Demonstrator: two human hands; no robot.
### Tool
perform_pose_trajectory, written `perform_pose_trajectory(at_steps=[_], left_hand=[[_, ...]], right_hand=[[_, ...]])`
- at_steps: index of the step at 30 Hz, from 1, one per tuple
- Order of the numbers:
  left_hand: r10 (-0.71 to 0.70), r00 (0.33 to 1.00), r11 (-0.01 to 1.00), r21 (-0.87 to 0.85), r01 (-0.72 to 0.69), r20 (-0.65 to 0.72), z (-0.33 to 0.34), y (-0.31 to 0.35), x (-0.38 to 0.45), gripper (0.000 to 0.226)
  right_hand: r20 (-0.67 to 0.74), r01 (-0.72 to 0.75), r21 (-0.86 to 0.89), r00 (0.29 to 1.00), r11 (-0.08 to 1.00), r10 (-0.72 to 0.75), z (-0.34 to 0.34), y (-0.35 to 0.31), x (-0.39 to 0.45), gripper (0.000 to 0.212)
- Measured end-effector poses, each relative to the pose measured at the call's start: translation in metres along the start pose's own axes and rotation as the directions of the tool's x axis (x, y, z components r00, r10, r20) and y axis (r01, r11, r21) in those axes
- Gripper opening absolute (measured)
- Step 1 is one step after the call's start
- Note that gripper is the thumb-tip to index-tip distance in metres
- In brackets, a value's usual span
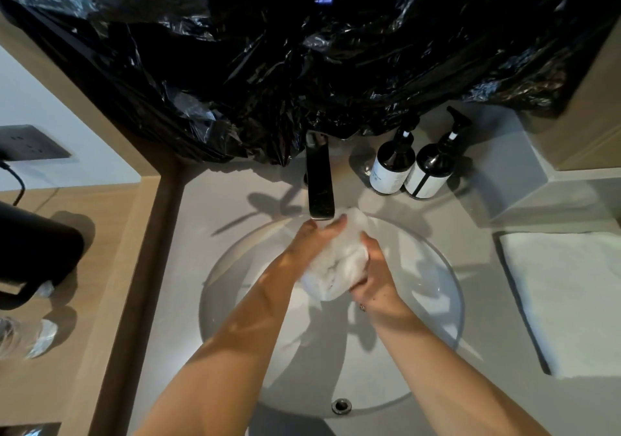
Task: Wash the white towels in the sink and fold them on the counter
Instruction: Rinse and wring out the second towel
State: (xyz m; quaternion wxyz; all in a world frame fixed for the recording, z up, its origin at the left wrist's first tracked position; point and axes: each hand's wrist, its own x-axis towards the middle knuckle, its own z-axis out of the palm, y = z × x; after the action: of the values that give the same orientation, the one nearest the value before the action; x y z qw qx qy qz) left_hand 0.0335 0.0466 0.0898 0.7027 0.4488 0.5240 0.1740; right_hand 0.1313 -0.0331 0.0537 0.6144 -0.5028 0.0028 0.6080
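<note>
both my hands clamp the bunched towel [336, 260] over the sink [447, 287] — left hand [314, 244] far end by the faucet [319, 183], right hand [373, 277] near end; long axis runs faucet-to-me, folded towel [568, 301] waits on tabletop right.

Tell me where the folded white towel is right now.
In the head view, the folded white towel lies flat on the counter right of the sink, in front of the two pump bottles.

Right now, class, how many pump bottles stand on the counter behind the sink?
2. The left pump bottle and the right pump bottle stand side by side to the right of the faucet. The black plastic sheet above could hide others.
</note>
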Motion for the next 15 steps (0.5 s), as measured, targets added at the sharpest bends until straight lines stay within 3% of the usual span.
perform_pose_trajectory(at_steps=[3,6,8,12,14,15], left_hand=[[-0.022,1.000,0.999,0.050,0.022,0.010,0.009,0.003,0.008,0.038],[-0.050,0.988,0.996,-0.060,0.059,0.143,0.007,-0.001,0.018,0.039],[-0.044,0.985,0.997,-0.055,0.054,0.166,0.000,-0.004,0.014,0.022],[0.019,1.000,1.000,0.005,-0.019,0.006,-0.023,-0.022,0.001,0.035],[0.081,0.991,0.997,-0.006,-0.082,-0.105,-0.037,-0.028,-0.006,0.021],[0.101,0.982,0.995,0.002,-0.102,-0.157,-0.044,-0.029,-0.009,0.020]], right_hand=[[-0.013,-0.051,0.165,0.998,0.985,0.054,-0.017,0.005,0.005,0.063],[-0.045,0.009,0.133,0.999,0.991,-0.003,-0.025,0.012,0.009,0.069],[-0.015,0.053,0.115,0.999,0.992,-0.051,-0.026,0.014,0.012,0.071],[0.210,0.147,0.144,0.962,0.979,-0.175,-0.018,0.025,0.017,0.047],[0.363,0.118,0.086,0.921,0.989,-0.142,-0.011,0.035,0.021,0.021],[0.341,0.120,0.056,0.931,0.991,-0.132,-0.011,0.038,0.027,0.042]])
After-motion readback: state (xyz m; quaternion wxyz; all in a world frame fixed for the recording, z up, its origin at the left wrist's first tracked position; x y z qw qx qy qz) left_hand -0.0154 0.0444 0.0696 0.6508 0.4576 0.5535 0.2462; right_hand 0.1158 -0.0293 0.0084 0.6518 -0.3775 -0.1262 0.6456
